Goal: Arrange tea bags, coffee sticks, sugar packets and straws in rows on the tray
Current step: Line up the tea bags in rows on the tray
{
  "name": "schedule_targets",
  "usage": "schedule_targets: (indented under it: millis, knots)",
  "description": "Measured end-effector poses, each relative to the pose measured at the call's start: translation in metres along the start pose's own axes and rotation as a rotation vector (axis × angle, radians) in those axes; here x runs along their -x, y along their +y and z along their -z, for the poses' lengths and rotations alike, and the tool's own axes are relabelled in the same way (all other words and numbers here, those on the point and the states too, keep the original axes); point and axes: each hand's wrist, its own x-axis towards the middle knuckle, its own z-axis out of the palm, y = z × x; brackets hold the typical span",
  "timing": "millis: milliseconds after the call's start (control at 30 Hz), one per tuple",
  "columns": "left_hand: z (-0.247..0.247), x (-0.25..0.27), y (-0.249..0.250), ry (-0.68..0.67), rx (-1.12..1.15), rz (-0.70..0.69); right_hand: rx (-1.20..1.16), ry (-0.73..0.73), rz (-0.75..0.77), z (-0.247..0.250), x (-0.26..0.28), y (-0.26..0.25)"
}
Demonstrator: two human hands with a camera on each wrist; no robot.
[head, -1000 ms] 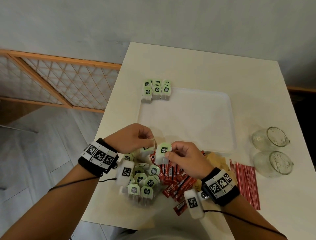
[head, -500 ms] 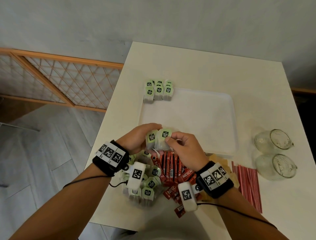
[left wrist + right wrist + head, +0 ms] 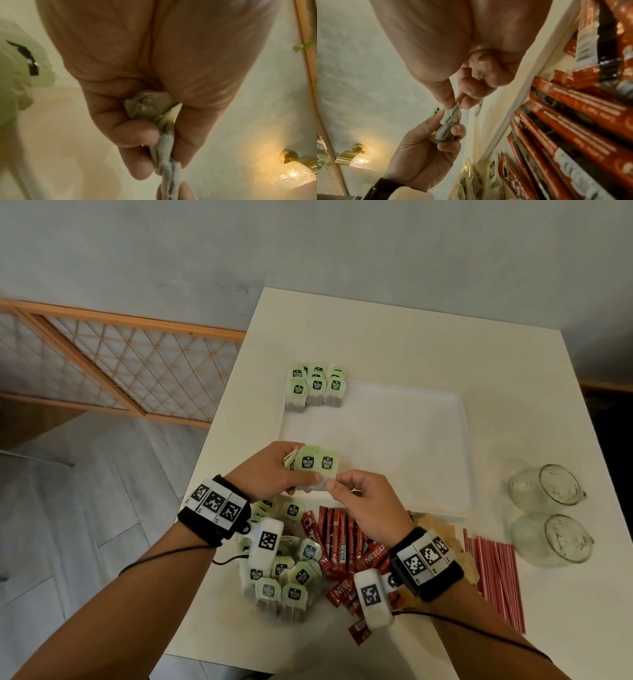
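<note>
Left hand (image 3: 270,474) grips held tea bags (image 3: 317,462) over tray (image 3: 394,440) near edge; right hand (image 3: 363,498) fingers pinch their lower edge

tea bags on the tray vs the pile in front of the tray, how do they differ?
The tea bags on the tray lie squared up in neat overlapping rows at its far left corner; the loose tea bag pile lies jumbled on the table, tags pointing every way. The tray group looks smaller than the pile. Both have the same green tags with dark logos.
</note>
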Motion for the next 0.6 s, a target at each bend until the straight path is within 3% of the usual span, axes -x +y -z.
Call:
schedule_targets:
  millis: [233,600]
  knots:
    - [0.02,-0.013,-0.004,0.053,0.02,0.091,0.028,0.081,-0.042,0.01,-0.024,-0.014]
    - [0.053,-0.038,0.002,0.131,0.099,0.166,0.168,0.182,-0.081,0.009,-0.121,-0.026]
